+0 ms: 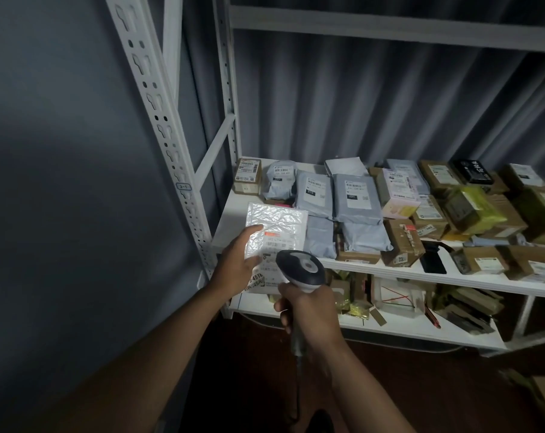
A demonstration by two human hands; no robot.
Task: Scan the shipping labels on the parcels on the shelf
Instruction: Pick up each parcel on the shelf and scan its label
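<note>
A tall white metal shelving rack [177, 170] with slotted uprights stands against a grey corrugated wall [374, 98], filling most of the view. Its white middle shelf board [421, 271] carries many parcels lying flat and packed close together: grey plastic mailer bags [355, 198] with white labels toward the left and centre, and brown cardboard boxes [404, 242] toward the right. A lower shelf [399, 326] holds more packages, dim and hard to tell apart. At the front left corner of the middle shelf, a white bubble-wrap mailer [275, 235] is tilted up toward the camera, brightly lit, with a printed shipping label [271, 264] on its face; the text is blurred. The person's left hand [238, 259] holds this mailer by its left edge, thumb across the front, with the other fingers hidden behind it. The right hand [308, 310] grips the handle of a grey and white handheld barcode scanner [300, 270], fingers wrapped around it, with the scanner's head just over the label's lower right part.
</note>
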